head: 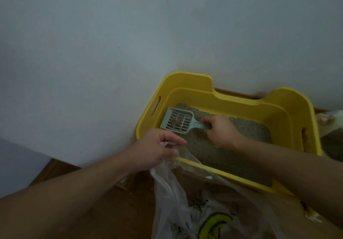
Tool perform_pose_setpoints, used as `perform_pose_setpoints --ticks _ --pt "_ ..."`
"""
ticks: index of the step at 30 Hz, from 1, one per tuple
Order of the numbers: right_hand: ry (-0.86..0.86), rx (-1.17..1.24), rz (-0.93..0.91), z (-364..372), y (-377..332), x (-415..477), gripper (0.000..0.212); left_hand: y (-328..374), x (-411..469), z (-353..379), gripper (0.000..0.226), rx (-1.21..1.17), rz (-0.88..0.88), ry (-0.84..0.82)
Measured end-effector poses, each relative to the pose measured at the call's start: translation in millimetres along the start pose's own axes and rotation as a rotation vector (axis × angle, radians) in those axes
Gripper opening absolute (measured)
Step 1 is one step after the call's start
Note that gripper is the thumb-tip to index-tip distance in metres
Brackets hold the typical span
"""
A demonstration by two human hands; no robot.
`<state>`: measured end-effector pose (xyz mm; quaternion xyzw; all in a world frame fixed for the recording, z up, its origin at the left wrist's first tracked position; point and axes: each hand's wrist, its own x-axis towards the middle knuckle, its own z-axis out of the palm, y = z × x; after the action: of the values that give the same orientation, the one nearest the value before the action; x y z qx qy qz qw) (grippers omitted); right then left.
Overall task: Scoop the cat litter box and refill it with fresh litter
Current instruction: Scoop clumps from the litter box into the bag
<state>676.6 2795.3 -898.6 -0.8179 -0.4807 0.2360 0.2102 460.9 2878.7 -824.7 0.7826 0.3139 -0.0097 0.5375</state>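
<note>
A yellow litter box [289,116] stands against the white wall, with grey litter [248,129] spread over its floor. My right hand [220,131] grips the handle of a pale blue slotted scoop [178,120], held above the litter at the box's left end with dark clumps lying in it. My left hand [157,149] pinches the rim of a clear plastic bag [194,198] with a yellow and green print. The bag hangs over the box's near rim and down to the floor.
The wooden floor [130,211] shows below the left forearm. The white wall [111,43] fills the upper view. At the far right edge, beyond the box, lies a whitish object [332,121], blurred.
</note>
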Motion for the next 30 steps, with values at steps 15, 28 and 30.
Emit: perform_pose_setpoints --ticks 15,28,30 --pt "-0.004 -0.105 0.036 -76.2 20.9 -67.2 0.037 11.3 -22.6 -0.2 0.032 0.200 0.060 0.026" --pt "-0.061 -0.042 -0.062 -113.5 17.7 -155.1 0.032 10.1 -40.6 0.1 0.034 0.407 0.056 0.013" --pt "-0.108 -0.042 -0.089 -115.9 16.4 -167.3 0.031 7.9 -42.1 -1.2 0.039 0.415 0.076 0.005"
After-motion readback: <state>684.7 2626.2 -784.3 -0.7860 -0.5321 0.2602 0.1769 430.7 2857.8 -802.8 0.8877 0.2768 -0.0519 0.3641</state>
